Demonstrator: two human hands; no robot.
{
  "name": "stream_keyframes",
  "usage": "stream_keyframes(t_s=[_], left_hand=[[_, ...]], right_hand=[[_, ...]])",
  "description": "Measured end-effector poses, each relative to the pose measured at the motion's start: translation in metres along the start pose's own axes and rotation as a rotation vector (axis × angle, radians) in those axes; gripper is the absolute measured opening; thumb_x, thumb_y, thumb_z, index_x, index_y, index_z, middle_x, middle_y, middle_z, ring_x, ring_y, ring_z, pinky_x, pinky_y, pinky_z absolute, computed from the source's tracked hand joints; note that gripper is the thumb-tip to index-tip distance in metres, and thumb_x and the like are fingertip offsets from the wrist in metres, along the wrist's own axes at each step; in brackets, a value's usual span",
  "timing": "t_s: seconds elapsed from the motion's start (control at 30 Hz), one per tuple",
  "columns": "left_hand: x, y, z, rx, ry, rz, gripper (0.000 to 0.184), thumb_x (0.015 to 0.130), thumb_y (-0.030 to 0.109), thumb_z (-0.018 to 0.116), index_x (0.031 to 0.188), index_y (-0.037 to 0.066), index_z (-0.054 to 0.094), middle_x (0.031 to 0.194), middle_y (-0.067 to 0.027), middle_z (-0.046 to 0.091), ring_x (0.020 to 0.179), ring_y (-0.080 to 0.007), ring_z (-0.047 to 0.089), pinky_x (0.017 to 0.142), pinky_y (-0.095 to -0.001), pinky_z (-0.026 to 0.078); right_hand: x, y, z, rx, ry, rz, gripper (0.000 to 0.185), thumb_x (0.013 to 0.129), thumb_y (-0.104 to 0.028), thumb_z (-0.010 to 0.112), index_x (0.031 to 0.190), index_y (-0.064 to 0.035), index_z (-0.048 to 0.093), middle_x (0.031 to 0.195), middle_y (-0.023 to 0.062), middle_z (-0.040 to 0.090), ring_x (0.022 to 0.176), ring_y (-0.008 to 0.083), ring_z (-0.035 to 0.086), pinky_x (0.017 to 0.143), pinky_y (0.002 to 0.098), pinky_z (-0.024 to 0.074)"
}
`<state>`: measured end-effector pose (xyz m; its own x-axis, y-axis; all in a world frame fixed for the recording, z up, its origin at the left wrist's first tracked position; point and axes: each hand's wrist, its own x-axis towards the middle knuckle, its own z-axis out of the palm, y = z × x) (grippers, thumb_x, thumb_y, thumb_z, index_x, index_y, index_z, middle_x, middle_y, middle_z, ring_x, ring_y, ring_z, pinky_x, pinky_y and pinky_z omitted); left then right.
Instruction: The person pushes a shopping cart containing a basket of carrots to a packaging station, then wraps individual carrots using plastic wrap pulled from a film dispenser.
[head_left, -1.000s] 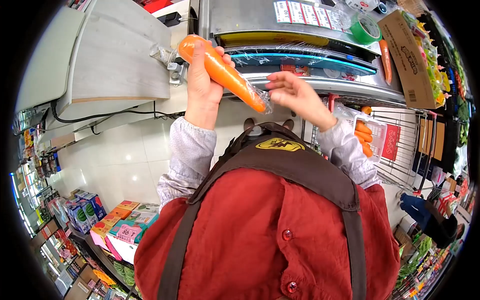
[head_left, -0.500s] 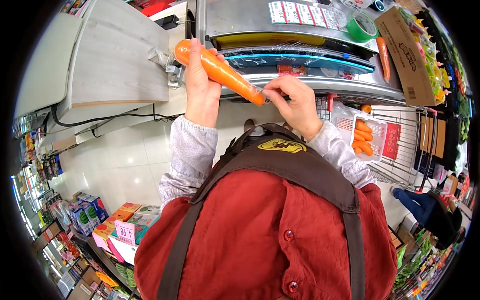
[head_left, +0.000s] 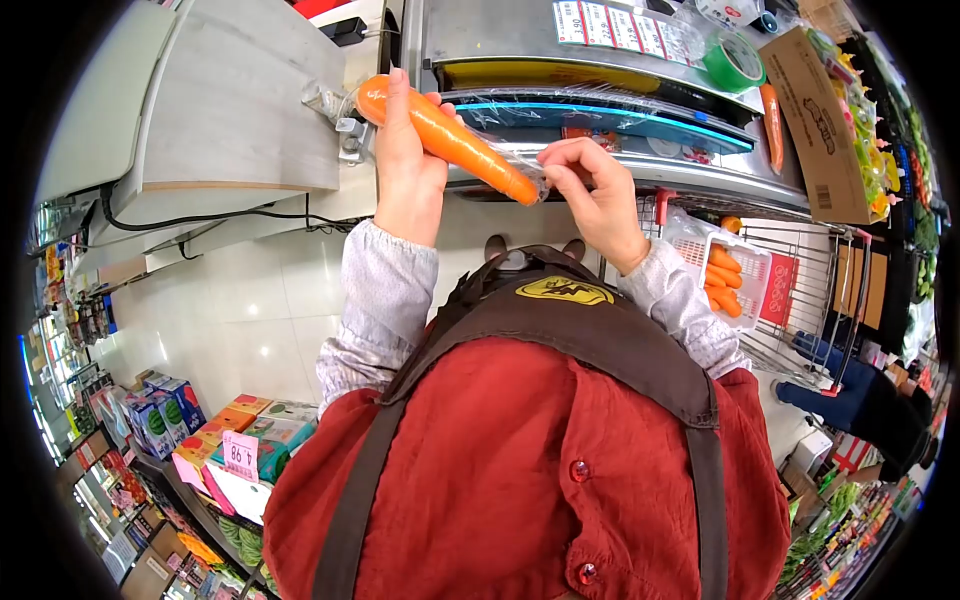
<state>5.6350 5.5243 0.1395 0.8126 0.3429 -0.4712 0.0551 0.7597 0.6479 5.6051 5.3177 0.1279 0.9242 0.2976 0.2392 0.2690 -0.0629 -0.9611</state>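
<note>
A large orange carrot (head_left: 450, 138) lies slanted in my left hand (head_left: 410, 175), thumb on one side and fingers curled round behind. Clear plastic film (head_left: 528, 168) shows along its far side and around the narrow tip. Just beyond that tip, my right hand (head_left: 598, 195) has thumb and forefinger pinched together on the loose edge of the film. My right hand's other fingers are curled in. Below my hands is the dark apron (head_left: 480, 310) I wear over a red top.
Ahead stands a metal counter (head_left: 500, 30) with price labels (head_left: 610, 28), green tape (head_left: 733, 62), another carrot (head_left: 772, 125) and a cardboard box (head_left: 818, 125). At right a shopping cart (head_left: 795, 240) holds a white basket (head_left: 745, 318) of carrots. A person (head_left: 850, 390) is beyond it.
My right hand has shifted slightly right, away from the carrot's tip, and the film between shows more. The carrot stays in my left hand. The person at right has moved closer to the cart.
</note>
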Motion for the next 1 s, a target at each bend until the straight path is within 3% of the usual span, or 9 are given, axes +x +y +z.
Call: stream_keyframes(t_s=[0.13,0.33,0.4,0.43,0.57,0.67,0.87,0.97,1.0], left_hand=[[0.001,-0.003,0.003,-0.034,0.077,-0.036,0.047,0.078,0.045,0.075,0.100,0.014,0.046,0.082,-0.0064,0.054,0.072,-0.0209,0.055,0.064,-0.0371,0.050],[0.009,-0.007,0.006,-0.055,0.120,0.007,0.045,0.081,0.045,0.071,0.100,0.013,0.046,0.083,-0.0075,0.054,0.070,-0.0210,0.054,0.062,-0.0360,0.049],[0.014,-0.011,0.006,-0.074,0.094,0.042,0.044,0.082,0.046,0.070,0.099,0.013,0.046,0.082,-0.0078,0.054,0.070,-0.0211,0.054,0.062,-0.0356,0.048],[0.016,-0.014,0.006,-0.091,0.066,0.076,0.044,0.083,0.048,0.068,0.098,0.013,0.046,0.082,-0.0081,0.053,0.070,-0.0212,0.054,0.062,-0.0353,0.047],[0.013,-0.011,0.017,-0.227,0.047,0.065,0.050,0.084,0.054,0.063,0.095,0.008,0.045,0.079,-0.0077,0.050,0.069,-0.0207,0.052,0.063,-0.0355,0.046],[0.017,-0.010,0.015,-0.316,-0.033,-0.056,0.054,0.085,0.056,0.060,0.093,0.006,0.043,0.079,-0.0071,0.049,0.068,-0.0202,0.050,0.064,-0.0351,0.045],[0.017,-0.010,0.021,-0.389,-0.185,-0.147,0.051,0.087,0.055,0.055,0.086,0.006,0.043,0.077,-0.0065,0.048,0.068,-0.0178,0.048,0.065,-0.0338,0.044],[0.021,-0.003,0.026,-0.391,-0.267,-0.156,0.046,0.087,0.050,0.060,0.088,0.006,0.045,0.076,-0.0060,0.048,0.068,-0.0176,0.048,0.065,-0.0330,0.044],[0.018,0.000,0.029,-0.387,-0.273,-0.163,0.046,0.087,0.050,0.060,0.088,0.006,0.045,0.076,-0.0060,0.048,0.068,-0.0176,0.048,0.065,-0.0330,0.044]], right_hand=[[-0.004,0.001,0.000,0.450,-0.025,0.231,0.011,0.097,-0.013,0.052,0.097,-0.0020,0.053,0.090,0.0044,0.063,0.072,0.0088,0.061,0.066,0.0218,0.0501],[-0.011,-0.014,-0.004,0.313,-0.012,0.163,0.009,0.093,-0.011,0.058,0.094,-0.0023,0.054,0.084,0.0056,0.063,0.071,0.0138,0.061,0.065,0.0250,0.0506],[-0.012,-0.021,-0.009,-0.353,-0.153,-0.280,0.006,0.088,-0.006,0.062,0.090,-0.0022,0.058,0.086,0.0109,0.064,0.072,0.0202,0.062,0.064,0.0273,0.0491],[-0.013,-0.020,-0.006,-0.357,-0.139,-0.321,0.009,0.080,-0.004,0.068,0.086,-0.0021,0.061,0.086,0.0117,0.062,0.072,0.0256,0.062,0.063,0.0304,0.0492],[-0.014,-0.012,0.001,-0.502,-0.032,-0.525,0.023,0.068,-0.003,0.075,0.085,-0.0042,0.061,0.090,0.0073,0.061,0.078,0.0260,0.060,0.065,0.0353,0.0505],[-0.008,-0.011,-0.004,-0.628,0.066,-0.627,0.022,0.068,-0.004,0.076,0.084,-0.0050,0.061,0.091,0.0073,0.059,0.081,0.0273,0.058,0.069,0.0365,0.0498],[-0.002,-0.010,-0.015,-0.570,0.178,-0.520,0.017,0.073,-0.005,0.074,0.085,-0.0044,0.062,0.086,0.0084,0.058,0.075,0.0251,0.058,0.066,0.0328,0.0481],[-0.004,-0.011,-0.015,0.020,0.036,-0.016,0.007,0.090,-0.007,0.061,0.091,-0.0013,0.059,0.084,0.0064,0.062,0.072,0.0141,0.060,0.067,0.0257,0.0503],[-0.006,-0.010,-0.015,0.018,0.045,-0.016,0.007,0.090,-0.007,0.061,0.091,-0.0013,0.059,0.084,0.0064,0.062,0.072,0.0141,0.060,0.067,0.0257,0.0503]])
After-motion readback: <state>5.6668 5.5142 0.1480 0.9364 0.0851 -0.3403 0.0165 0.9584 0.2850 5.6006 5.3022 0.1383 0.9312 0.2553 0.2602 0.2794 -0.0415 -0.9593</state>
